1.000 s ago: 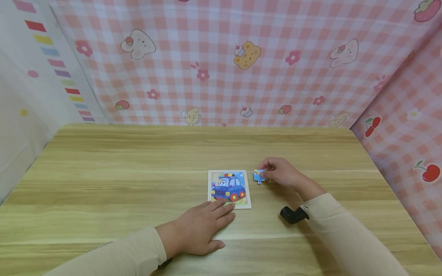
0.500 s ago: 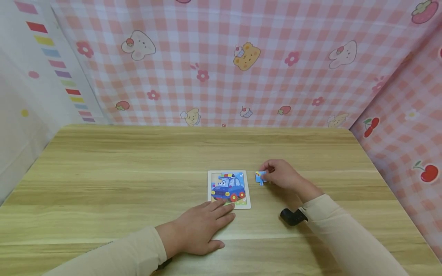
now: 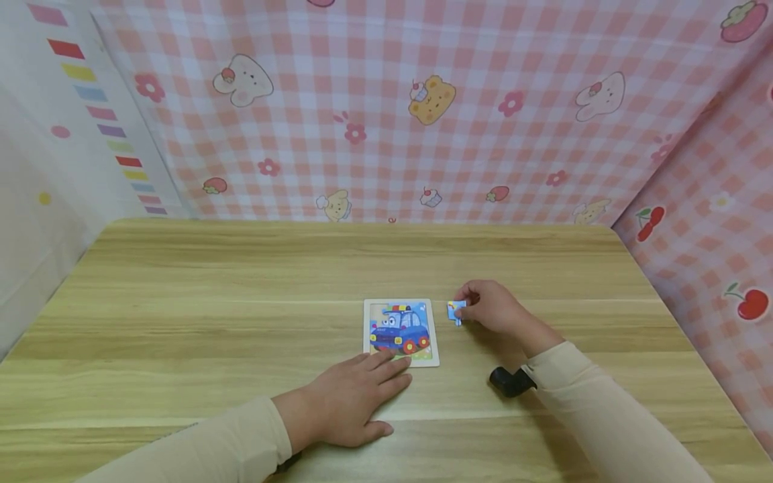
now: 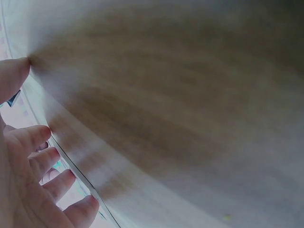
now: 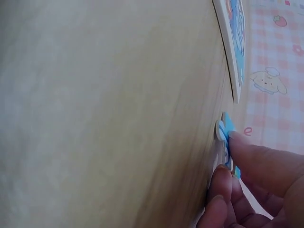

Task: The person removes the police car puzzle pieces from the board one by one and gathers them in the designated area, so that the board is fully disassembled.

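A square jigsaw puzzle (image 3: 417, 315) in a white frame, picturing a blue police car, lies mid-table; bare backing shows at its upper left corner. Stretched across the frame's lower left edge, the fingers of my left hand (image 3: 350, 400) rest flat, covering that corner. To the right of the frame, my right hand (image 3: 495, 307) pinches a light blue puzzle piece (image 3: 455, 310) between thumb and fingers. In the right wrist view the piece (image 5: 225, 137) is tilted close over the table, apart from the frame (image 5: 229, 52). The left wrist view has the left fingertips (image 4: 61, 183) along the frame's edge.
The wood-grain table (image 3: 211, 322) runs back to a pink checked cloth (image 3: 386, 107) with cartoon prints. Another such cloth (image 3: 712, 235) hangs at the right. A black device (image 3: 512, 382) juts from the right sleeve.
The right hand has shifted slightly right and nearer with the puzzle piece, which has turned a little in its fingers. The left hand has stayed in place on the frame.
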The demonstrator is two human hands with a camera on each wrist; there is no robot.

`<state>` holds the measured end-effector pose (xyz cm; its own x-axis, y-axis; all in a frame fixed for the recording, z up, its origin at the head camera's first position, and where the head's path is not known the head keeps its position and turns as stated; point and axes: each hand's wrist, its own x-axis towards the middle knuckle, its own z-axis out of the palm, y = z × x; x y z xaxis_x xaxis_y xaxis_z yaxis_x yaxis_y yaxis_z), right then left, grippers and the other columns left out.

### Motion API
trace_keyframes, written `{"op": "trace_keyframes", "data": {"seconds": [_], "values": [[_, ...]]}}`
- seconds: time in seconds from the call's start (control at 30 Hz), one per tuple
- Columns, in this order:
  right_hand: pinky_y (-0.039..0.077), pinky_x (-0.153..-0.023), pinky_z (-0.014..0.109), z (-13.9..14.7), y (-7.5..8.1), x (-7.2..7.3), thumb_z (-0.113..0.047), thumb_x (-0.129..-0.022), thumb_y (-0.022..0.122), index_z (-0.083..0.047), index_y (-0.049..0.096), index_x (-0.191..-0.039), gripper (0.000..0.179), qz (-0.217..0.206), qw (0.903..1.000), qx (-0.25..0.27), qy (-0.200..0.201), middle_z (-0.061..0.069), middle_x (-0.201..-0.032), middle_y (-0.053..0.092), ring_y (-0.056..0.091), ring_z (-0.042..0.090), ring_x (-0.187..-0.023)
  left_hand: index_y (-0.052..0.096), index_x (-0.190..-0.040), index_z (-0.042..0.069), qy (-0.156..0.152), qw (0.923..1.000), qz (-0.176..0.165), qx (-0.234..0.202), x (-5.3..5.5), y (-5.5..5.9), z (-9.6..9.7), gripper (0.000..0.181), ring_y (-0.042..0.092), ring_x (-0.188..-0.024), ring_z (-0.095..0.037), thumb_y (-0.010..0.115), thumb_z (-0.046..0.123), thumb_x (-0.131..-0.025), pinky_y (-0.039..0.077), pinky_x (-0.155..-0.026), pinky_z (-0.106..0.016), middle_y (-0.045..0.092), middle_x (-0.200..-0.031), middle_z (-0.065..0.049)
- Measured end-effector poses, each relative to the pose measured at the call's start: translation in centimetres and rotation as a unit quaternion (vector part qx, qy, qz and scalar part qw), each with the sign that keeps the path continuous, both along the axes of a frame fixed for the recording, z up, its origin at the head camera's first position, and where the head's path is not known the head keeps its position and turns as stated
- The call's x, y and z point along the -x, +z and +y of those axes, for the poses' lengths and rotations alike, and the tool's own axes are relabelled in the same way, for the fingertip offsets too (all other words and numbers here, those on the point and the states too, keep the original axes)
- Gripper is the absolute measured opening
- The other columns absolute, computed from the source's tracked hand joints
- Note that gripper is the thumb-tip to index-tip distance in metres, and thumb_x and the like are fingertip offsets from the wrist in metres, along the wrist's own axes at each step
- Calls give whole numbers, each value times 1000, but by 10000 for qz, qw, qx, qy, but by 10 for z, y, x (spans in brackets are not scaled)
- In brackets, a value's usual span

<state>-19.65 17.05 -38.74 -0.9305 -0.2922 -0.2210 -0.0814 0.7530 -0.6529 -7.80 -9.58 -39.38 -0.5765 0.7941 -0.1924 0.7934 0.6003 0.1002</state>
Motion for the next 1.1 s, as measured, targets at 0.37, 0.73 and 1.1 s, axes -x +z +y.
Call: {"op": "trace_keyframes", "data": {"seconds": [0.37, 0.73, 1.1], "values": [[44, -71, 29, -3, 1, -1, -7, -84, 72, 0, 67, -95, 13, 129, 9998, -164, 12, 8, -89, 61, 52, 21, -83, 37, -150, 16, 3, 10000, 28, 3, 0, 0, 0, 67, 27, -144, -24, 48, 52, -95, 30, -113, -38, 30, -156, -2], [46, -73, 30, -6, 2, -1, -5, -84, 72, 2, 68, -93, 12, 161, 9996, -225, 68, 10, -90, 65, 56, 21, -83, 36, -150, 16, -15, 10000, 39, 22, 0, 0, -1, 67, 26, -144, -25, 47, 53, -95, 30, -113, -38, 30, -157, -2], [47, -71, 29, -8, 6, -1, -1, -86, 69, 4, 68, -95, 11, 102, 9992, -312, 216, 10, -88, 65, 55, 20, -81, 37, -150, 16, -12, 10000, 32, -4, 0, 1, -1, 67, 26, -144, -24, 48, 53, -95, 30, -113, -37, 30, -157, -2]]}}
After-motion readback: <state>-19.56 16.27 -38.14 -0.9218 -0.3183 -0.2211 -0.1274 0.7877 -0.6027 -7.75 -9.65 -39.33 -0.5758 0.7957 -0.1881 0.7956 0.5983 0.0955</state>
